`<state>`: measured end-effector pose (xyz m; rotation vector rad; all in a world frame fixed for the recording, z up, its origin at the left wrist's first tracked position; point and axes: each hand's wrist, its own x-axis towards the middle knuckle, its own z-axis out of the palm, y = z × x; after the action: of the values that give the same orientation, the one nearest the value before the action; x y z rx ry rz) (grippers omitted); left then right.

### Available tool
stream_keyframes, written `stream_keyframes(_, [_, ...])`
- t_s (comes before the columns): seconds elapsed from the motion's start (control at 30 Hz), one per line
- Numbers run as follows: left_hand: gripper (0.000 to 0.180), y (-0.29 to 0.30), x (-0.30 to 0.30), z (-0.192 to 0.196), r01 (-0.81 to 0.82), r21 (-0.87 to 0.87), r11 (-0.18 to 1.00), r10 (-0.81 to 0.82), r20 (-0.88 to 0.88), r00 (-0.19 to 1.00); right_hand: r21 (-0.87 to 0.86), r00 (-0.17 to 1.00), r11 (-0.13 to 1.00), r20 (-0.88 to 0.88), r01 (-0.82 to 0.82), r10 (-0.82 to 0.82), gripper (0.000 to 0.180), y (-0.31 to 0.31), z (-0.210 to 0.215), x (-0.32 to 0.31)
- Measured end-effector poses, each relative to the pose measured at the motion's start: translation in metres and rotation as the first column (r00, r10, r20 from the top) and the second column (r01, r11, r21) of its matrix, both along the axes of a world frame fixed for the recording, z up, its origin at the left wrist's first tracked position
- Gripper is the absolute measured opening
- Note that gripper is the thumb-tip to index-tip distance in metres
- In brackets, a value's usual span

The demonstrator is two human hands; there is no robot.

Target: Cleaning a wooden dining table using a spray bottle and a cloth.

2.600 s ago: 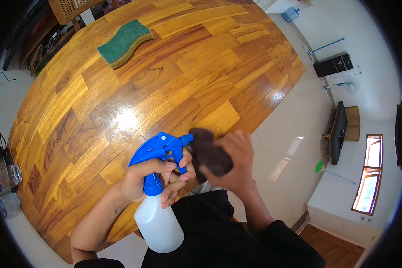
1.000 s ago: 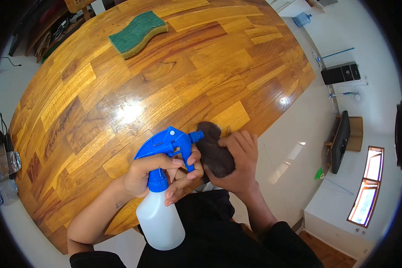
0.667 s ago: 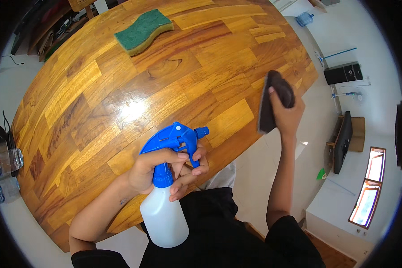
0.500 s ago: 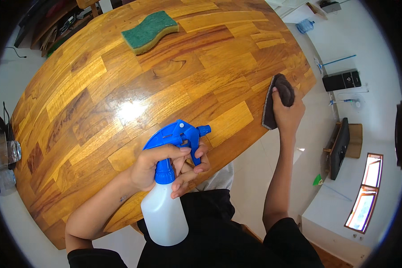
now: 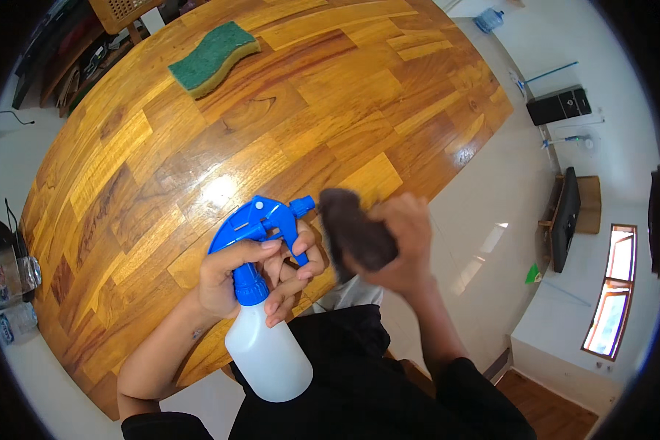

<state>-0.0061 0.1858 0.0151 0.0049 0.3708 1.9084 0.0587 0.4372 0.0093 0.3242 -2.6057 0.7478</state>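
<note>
My left hand [image 5: 260, 275] is wrapped round the neck of a spray bottle [image 5: 270, 359] with a white body and a blue trigger head, fingers at the trigger. The nozzle points right. In my right hand [image 5: 403, 249] is a dark brown cloth [image 5: 356, 231], bunched up and smeared by motion; it is just right of the nozzle, by the table's near edge. Whether cloth and nozzle touch I cannot tell. Toward the far side of the wooden table [image 5: 293, 121] lies a green and yellow sponge [image 5: 214, 59], wavy in outline, with no hand near it.
Clear plastic containers [image 5: 11, 282] stand beyond the table's left edge. A woven chair [image 5: 121, 11] is at the far side. On the right are the tiled floor [image 5: 469, 249], a black box-shaped unit [image 5: 559, 106] and a blue water jug [image 5: 488, 20].
My right hand has brought the cloth from the table's right edge leftward and nearer, to beside the nozzle. The spray bottle stays in my left hand. The view has shifted slightly.
</note>
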Motion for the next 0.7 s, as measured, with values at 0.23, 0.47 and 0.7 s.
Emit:
stream_keyframes(0.23, [0.033,0.005,-0.003,0.001,0.011,0.004,1.000,-0.011,-0.053,0.999,-0.203,0.841,0.817,0.075,0.539,-0.536,0.036,0.095,-0.001,-0.060])
stream_keyframes(0.47, [0.038,-0.007,0.004,0.007,-0.116,-0.035,0.993,0.116,-0.012,0.993,-0.003,0.886,0.890,-0.101,0.456,-0.454,0.040,0.041,-0.007,-0.042])
stream_keyframes(0.7, [0.041,-0.012,0.005,0.009,-0.220,-0.051,0.974,0.223,0.042,0.974,-0.011,0.983,1.000,0.182,0.016,-0.013,0.054,-0.057,0.007,0.015])
